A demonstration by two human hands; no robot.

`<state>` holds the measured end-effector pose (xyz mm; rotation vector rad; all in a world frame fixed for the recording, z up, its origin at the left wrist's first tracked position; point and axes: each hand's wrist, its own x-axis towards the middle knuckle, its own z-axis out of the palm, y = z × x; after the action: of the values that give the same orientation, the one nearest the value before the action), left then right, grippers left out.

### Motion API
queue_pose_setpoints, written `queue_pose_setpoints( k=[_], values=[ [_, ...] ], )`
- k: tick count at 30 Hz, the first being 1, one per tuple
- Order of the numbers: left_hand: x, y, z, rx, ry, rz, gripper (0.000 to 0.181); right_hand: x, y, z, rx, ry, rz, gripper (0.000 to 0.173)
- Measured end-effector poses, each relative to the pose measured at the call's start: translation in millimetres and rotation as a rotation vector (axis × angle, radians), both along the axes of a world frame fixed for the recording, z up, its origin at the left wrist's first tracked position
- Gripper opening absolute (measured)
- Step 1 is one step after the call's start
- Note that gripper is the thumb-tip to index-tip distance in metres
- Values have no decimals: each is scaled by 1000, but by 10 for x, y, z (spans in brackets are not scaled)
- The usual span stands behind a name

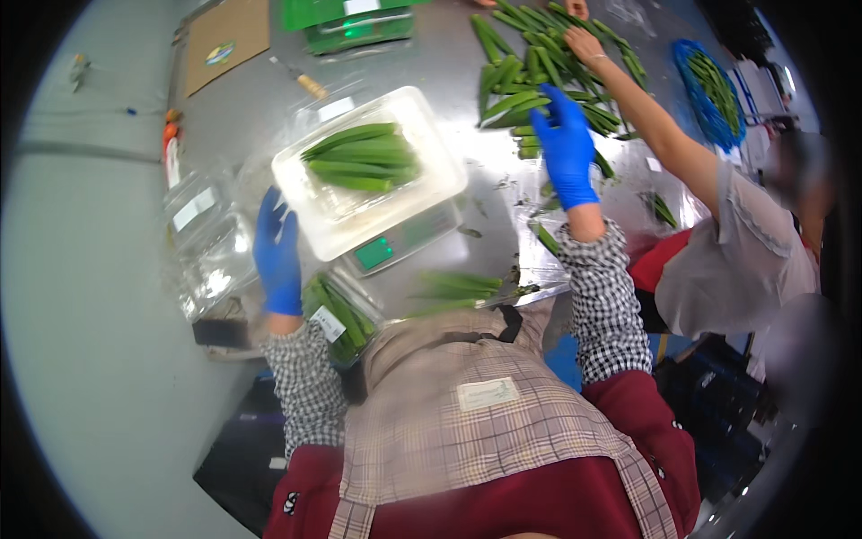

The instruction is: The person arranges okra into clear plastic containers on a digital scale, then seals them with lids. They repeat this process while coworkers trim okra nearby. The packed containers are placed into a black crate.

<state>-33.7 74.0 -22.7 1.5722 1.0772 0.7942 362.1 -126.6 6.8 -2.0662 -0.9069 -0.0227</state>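
My right hand (566,145), in a blue glove, reaches to the edge of a large pile of okra pods (518,74); its fingertips are at a few pods, and whether it grips any cannot be made out. My left hand (278,252), gloved in blue, is beside the left edge of a white plastic tray (310,236), fingers apart. The tray rests on a digital scale (404,236) with a lit green display. In it lies a clear plastic punnet with several okra pods (363,158). A closed, labelled okra punnet (340,316) lies below my left hand.
Empty clear punnets (209,236) are stacked at the left. Loose okra (458,286) lies near my apron. Behind are a wooden-handled tool (310,84), cardboard (229,44) and another scale (360,30). A co-worker's arm (646,114) reaches into the pile; a blue bag of okra (710,94) stands right.
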Motion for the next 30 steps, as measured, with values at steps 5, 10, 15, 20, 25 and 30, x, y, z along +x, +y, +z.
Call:
queue_pose_setpoints(
  k=[5, 10, 15, 20, 25, 30],
  values=[
    [140, -34, 152, -84, -63, 0, 51, -522, 242, 390, 359, 740, 13, 29],
    [268, -75, 211, -75, -113, 5, 50, -1320, 482, 218, 234, 886, 236, 26],
    [273, -126, 243, -56, -103, 40, 44, -1557, 610, 34, 273, 838, 253, 27],
    [503, -335, 417, -247, -233, -39, 44, -1846, 645, 107, 303, 950, 308, 26],
    [821, -363, 493, -284, -358, -156, 41, -2050, 695, 119, 165, 893, 344, 21],
    [824, -136, 419, 60, -154, -207, 40, -1746, 788, 8, 158, 803, 418, 26]
  ],
)
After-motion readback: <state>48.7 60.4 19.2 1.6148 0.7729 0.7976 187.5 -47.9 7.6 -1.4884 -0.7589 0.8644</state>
